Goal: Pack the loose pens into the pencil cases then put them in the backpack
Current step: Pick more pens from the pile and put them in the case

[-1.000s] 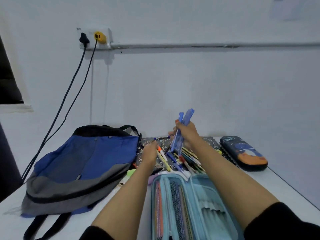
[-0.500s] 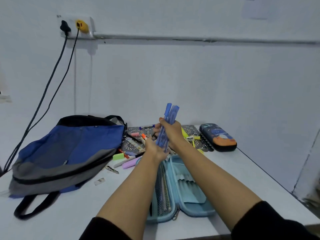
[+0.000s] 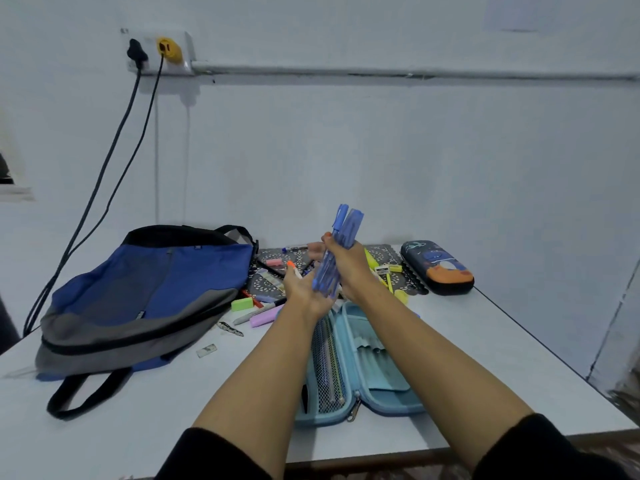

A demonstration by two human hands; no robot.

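The right hand (image 3: 349, 268) has its fingers curled tight round a bundle of blue pens (image 3: 338, 249). The left hand (image 3: 304, 294) lies palm up, fingers loosely spread, touching the bundle's lower ends. The pens stand almost upright above the table's (image 3: 491, 358) middle, caps up and leaning slightly right. Below them the open blue pencil case (image 3: 379, 386) runs lengthwise to the near edge. The backpack (image 3: 149, 292) fills the left side, and a dark pencil case (image 3: 438, 268) sits at the far right corner, with bare surface along the right edge.

Wall socket (image 3: 151, 41) — black plug (image 3: 136, 53) — white table (image 3: 166, 396).
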